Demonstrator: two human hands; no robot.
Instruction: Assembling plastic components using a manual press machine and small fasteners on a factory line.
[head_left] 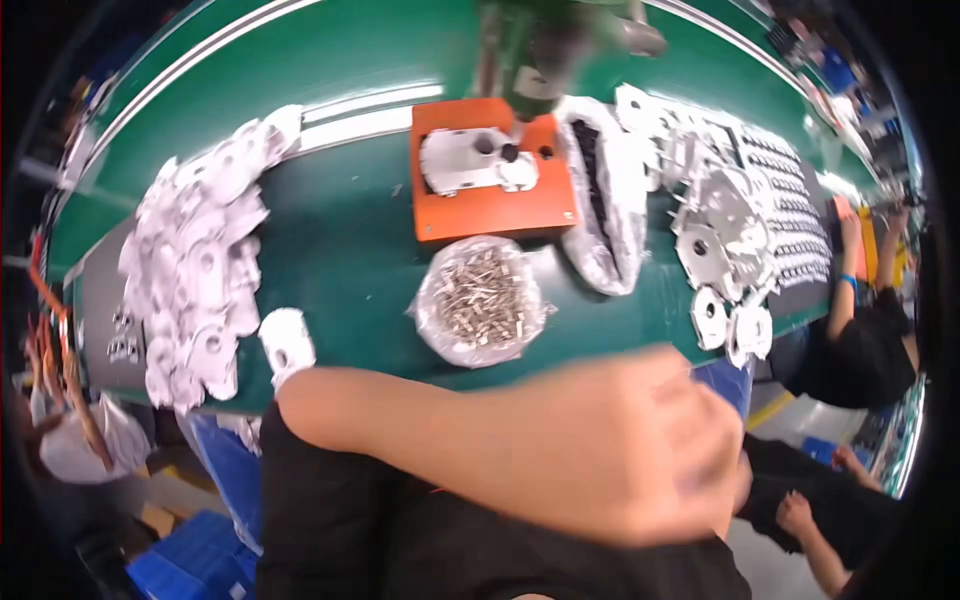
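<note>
My left forearm reaches across my body to the right, and my left hand (665, 450) is at its end, smeared by motion. Its fingers look curled, but what they hold, if anything, does not show. My right hand (741, 487) is almost wholly hidden behind the left, with only a strip of skin visible. Beyond the forearm stands a plastic-lined bowl (430, 330) of small metal pins. Behind it an orange fixture block (490, 215) carries a white housing part (455, 160). A blurred green machine head (540, 75) hangs over this block, its tip near the part.
White molded parts (205, 265) are heaped at left, with one single part (287, 340) nearer me. A plastic bag (618, 215) with dark contents lies right of the block. More white housings (725, 215) and rows of small parts (785, 200) lie farther right. Other people work on both sides.
</note>
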